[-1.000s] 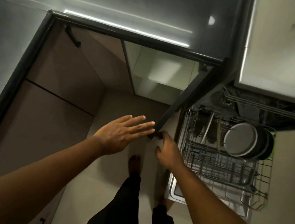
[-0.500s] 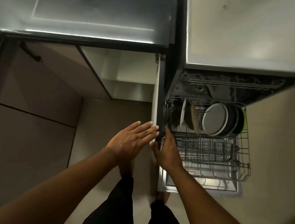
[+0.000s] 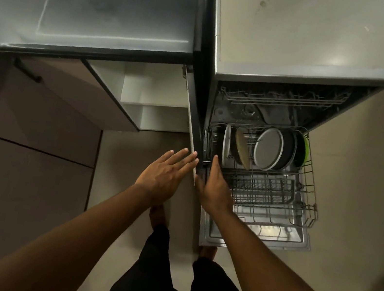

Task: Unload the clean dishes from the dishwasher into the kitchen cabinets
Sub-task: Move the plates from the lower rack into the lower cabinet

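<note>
Head view, looking straight down: we are standing between an open cabinet (image 3: 142, 100) on our left and the open dishwasher (image 3: 282, 105) on our right. Our left hand (image 3: 165, 174) is reaching forward with fingers straight and spread, the fingertips (image 3: 192, 157) touching the outer face of the cabinet door (image 3: 193, 125), which is standing edge-on to us between the two openings. Our right hand (image 3: 214, 187) is lying along the other side of that door's edge, fingers extended near a small dark handle; we cannot tell whether the thumb is hooking round it. Neither hand is carrying a dish.

The lower rack (image 3: 277, 193) is sitting pulled out over the dropped dishwasher door (image 3: 259, 236). At the rack's far end the dishes are standing on edge in a row: a white plate (image 3: 227, 140) nearest the cabinet door, a tan plate (image 3: 243, 149) just beside it, then a grey round pan (image 3: 268, 148), a dark pan (image 3: 290, 150) behind that, and a green plate (image 3: 306, 150) at the rack's right end. The near half of the rack is showing only bare tines. The upper rack (image 3: 283, 98) is sitting pushed in, above.

The cabinet is showing white shelves. A grey table (image 3: 308, 32) is topping the dishwasher. Our bare feet are standing on the beige floor (image 3: 355, 200).
</note>
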The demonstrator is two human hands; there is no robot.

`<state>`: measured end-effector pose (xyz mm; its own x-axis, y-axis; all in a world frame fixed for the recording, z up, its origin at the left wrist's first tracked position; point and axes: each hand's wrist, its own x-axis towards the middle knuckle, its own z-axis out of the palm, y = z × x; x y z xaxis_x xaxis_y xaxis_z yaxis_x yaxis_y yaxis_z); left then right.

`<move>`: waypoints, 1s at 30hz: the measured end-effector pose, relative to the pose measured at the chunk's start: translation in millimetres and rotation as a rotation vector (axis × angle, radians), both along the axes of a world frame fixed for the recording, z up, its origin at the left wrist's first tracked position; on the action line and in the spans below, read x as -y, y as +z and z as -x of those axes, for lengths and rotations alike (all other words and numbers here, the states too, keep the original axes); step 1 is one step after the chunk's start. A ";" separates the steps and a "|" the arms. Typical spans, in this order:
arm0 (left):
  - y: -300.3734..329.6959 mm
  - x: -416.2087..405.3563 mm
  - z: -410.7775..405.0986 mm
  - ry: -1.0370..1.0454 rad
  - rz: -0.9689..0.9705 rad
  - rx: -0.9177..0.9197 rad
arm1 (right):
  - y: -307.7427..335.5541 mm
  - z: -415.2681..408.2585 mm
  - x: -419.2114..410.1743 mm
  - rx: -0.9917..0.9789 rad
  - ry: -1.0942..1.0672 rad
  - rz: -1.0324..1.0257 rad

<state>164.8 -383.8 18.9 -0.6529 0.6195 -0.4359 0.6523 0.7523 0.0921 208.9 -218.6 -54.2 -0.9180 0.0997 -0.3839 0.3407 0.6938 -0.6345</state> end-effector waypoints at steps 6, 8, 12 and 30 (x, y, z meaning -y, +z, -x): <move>3.1 -15.8 -33.3 0.212 -0.021 -0.005 | 11.8 -25.4 -20.8 -0.030 0.080 -0.066; 5.5 -23.5 -51.0 0.280 -0.037 -0.009 | 17.6 -36.3 -32.0 -0.021 0.083 -0.100; 12.7 -40.9 -84.1 0.298 -0.094 -0.040 | 32.4 -57.1 -54.2 -0.031 0.063 -0.134; -52.7 -123.2 -82.1 0.218 -0.238 0.091 | 11.7 -98.3 -132.1 -0.004 -0.232 -0.196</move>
<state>247.0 -260.6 -33.7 -0.7461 0.5613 -0.3582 0.4596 0.8234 0.3329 307.2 -86.5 -42.5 -0.8634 0.3789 -0.3330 0.5023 0.7067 -0.4983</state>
